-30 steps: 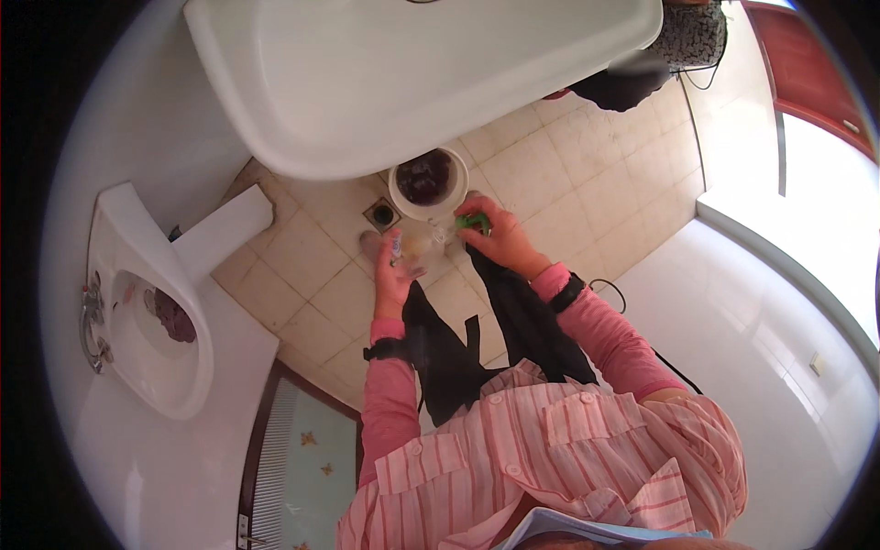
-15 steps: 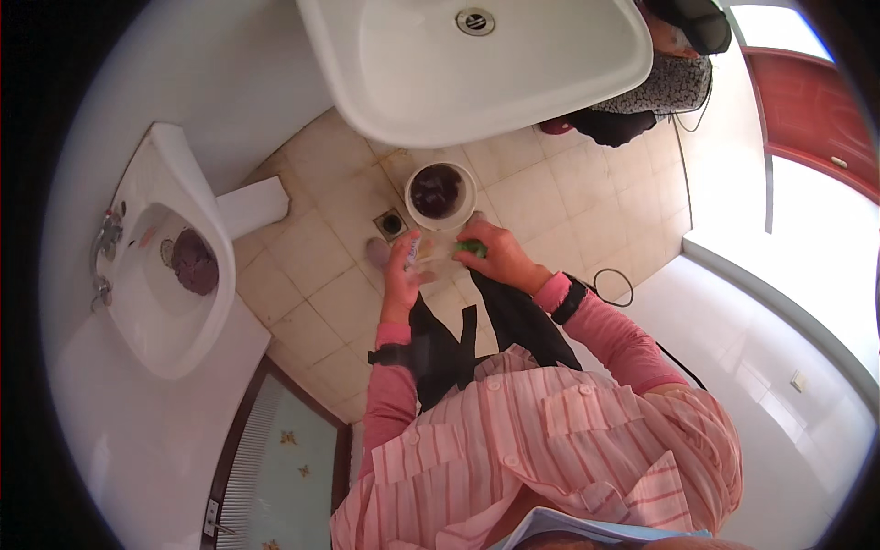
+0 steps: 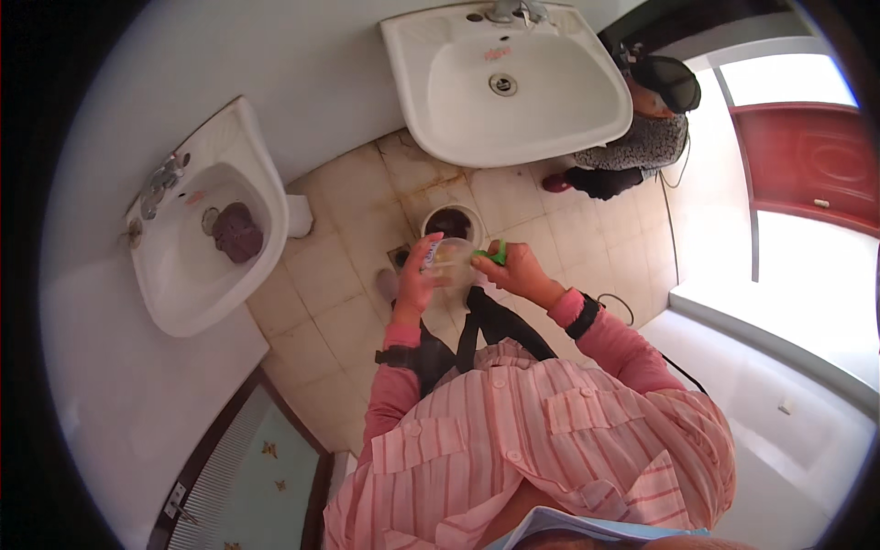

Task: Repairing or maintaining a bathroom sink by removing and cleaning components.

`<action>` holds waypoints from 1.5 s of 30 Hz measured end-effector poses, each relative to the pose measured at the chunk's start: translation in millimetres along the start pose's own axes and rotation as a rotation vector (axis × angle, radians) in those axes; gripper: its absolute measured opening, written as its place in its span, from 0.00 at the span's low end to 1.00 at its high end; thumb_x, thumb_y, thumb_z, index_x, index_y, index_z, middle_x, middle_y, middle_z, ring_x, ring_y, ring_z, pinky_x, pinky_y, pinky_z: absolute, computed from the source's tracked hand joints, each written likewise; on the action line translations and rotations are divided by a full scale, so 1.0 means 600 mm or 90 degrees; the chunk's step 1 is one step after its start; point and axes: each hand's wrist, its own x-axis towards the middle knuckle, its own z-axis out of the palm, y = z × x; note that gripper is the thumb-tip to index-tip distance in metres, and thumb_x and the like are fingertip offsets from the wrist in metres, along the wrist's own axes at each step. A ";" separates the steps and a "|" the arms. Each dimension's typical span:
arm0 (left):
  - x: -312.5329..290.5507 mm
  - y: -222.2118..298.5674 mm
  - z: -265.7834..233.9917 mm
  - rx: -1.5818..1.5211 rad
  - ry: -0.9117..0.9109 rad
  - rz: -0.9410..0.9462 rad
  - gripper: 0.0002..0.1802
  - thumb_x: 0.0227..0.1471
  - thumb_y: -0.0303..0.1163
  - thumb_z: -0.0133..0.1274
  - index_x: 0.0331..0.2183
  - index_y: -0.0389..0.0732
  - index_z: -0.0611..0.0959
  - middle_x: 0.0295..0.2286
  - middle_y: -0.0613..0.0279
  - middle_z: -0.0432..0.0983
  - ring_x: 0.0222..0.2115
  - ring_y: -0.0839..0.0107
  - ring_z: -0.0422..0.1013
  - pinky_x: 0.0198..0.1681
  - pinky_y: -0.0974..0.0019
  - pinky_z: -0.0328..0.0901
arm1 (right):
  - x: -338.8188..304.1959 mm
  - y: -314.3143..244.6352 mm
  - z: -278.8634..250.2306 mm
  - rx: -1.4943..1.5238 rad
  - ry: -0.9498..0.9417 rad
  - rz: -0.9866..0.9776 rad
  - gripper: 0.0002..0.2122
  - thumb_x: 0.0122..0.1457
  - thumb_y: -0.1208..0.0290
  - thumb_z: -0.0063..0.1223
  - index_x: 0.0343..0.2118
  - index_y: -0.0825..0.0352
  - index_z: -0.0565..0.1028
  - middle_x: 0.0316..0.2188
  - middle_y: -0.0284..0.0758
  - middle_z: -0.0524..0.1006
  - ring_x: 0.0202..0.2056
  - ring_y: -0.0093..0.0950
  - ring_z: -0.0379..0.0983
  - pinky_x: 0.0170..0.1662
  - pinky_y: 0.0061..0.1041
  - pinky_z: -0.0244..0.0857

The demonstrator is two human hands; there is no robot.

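Note:
My left hand (image 3: pixel 421 280) is wrapped round the side of a clear plastic container (image 3: pixel 449 266) with a printed label. A green thing (image 3: pixel 495 255) pokes out of my right hand (image 3: pixel 522 275), which is closed on it beside the container's right side. It looks like a handle, but its kind does not show. Just beyond both hands a white bucket (image 3: pixel 478 223) stands on the tiles, with something dark purple inside. The container partly covers the bucket's near rim.
A white sink (image 3: pixel 417 115) stands ahead. At left, another sink (image 3: pixel 170 307) holds a wet purple cloth (image 3: pixel 237 233). A person (image 3: pixel 632 147) in a dark cap is beyond the first sink, at right. A floor drain (image 3: pixel 398 258) lies left of the bucket.
Both hands have risen from near the floor, the container and green thing with them, now partly in front of the bucket. The view has shifted, showing more of the far sink and its tap.

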 end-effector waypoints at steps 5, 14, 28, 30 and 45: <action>-0.011 0.016 -0.016 -0.109 -0.007 0.043 0.23 0.50 0.46 0.43 0.44 0.43 0.71 0.41 0.62 0.69 0.42 0.66 0.66 0.38 0.58 0.65 | -0.034 -0.065 -0.009 0.135 -0.048 -0.172 0.24 0.45 0.71 0.57 0.46 0.68 0.63 0.29 0.38 0.73 0.23 0.30 0.71 0.28 0.24 0.65; -0.047 0.068 -0.034 -0.166 -0.061 -0.030 0.23 0.50 0.48 0.41 0.45 0.46 0.71 0.41 0.61 0.69 0.42 0.63 0.67 0.33 0.55 0.68 | -0.027 -0.138 -0.021 0.027 0.044 -0.414 0.32 0.43 0.80 0.54 0.53 0.63 0.56 0.42 0.38 0.67 0.42 0.30 0.65 0.40 0.25 0.65; -0.099 0.090 -0.060 -0.184 -0.027 -0.040 0.24 0.48 0.49 0.43 0.46 0.51 0.70 0.41 0.59 0.69 0.36 0.61 0.70 0.26 0.56 0.68 | -0.031 -0.224 0.001 -0.307 0.046 -0.616 0.15 0.40 0.73 0.55 0.35 0.63 0.72 0.35 0.34 0.71 0.42 0.35 0.64 0.40 0.34 0.62; -0.100 0.102 -0.060 -0.185 -0.015 -0.047 0.23 0.49 0.49 0.42 0.46 0.51 0.70 0.41 0.59 0.69 0.36 0.61 0.70 0.26 0.56 0.68 | -0.022 -0.224 -0.004 -0.355 0.026 -0.707 0.15 0.38 0.72 0.56 0.34 0.62 0.72 0.34 0.33 0.71 0.41 0.34 0.65 0.40 0.34 0.62; -0.112 0.160 -0.112 -0.198 -0.092 0.064 0.23 0.50 0.46 0.40 0.47 0.48 0.68 0.44 0.58 0.66 0.43 0.60 0.66 0.29 0.55 0.69 | 0.057 -0.308 0.032 -0.380 -0.111 -0.829 0.14 0.38 0.71 0.55 0.32 0.61 0.71 0.26 0.35 0.70 0.31 0.35 0.66 0.37 0.32 0.59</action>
